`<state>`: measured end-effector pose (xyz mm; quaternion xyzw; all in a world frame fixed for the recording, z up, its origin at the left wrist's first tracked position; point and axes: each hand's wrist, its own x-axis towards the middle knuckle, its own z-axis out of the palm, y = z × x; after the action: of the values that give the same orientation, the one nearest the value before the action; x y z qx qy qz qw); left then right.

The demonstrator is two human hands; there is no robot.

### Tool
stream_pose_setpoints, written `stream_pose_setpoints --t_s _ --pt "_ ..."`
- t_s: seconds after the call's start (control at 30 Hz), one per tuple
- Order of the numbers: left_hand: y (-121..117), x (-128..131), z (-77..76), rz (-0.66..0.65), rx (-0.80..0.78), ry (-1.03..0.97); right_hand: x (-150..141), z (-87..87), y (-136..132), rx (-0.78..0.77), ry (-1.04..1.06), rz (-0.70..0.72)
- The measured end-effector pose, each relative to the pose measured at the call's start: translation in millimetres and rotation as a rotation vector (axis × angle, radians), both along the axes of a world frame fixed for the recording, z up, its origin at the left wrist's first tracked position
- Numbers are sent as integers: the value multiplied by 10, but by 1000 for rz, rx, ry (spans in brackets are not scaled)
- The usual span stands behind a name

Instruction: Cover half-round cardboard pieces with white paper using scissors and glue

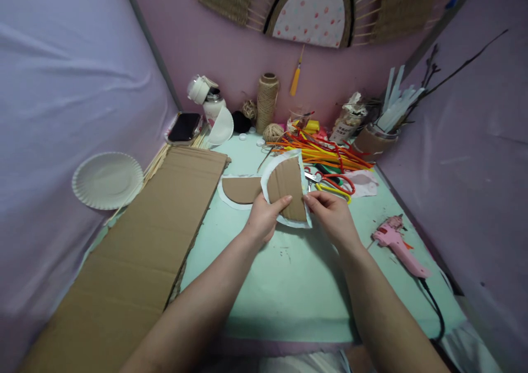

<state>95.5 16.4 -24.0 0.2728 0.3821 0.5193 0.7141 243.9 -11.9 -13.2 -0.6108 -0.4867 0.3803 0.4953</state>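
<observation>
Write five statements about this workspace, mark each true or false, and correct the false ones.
1. The left hand holds a half-circle cardboard piece. True.
2. The right hand grips the glue gun. False: the right hand is at the piece's straight edge; the glue gun lies on the table.
3. A second half-circle piece lies on the table. True.
4. The paper plate is right of the large cardboard sheet. False: the paper plate is left of it.
5. The twine spool stands upright. True.
</observation>
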Motion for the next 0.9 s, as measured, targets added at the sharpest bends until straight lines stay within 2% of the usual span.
stream_pose_setpoints --t_s 0.17,0.3,0.5,0.67,0.8,0.9 --pt "11 -12 1 -3 5 2 15 -12 -6 -59 14 40" --pt "16 -20 -9 -24 -2 -7 21 1 -5 -45 16 35" --pt "-20 -19 -3 -204 -2 34 78 -4 12 24 94 -63" --pt "-26 -31 -14 -237 50 94 138 -49 20 42 115 -54" --pt "-18 -46 -49 -328 88 166 200 -111 50 112 195 -74" --pt "-16 -56 -70 -376 112 214 233 -138 67 154 119 -127"
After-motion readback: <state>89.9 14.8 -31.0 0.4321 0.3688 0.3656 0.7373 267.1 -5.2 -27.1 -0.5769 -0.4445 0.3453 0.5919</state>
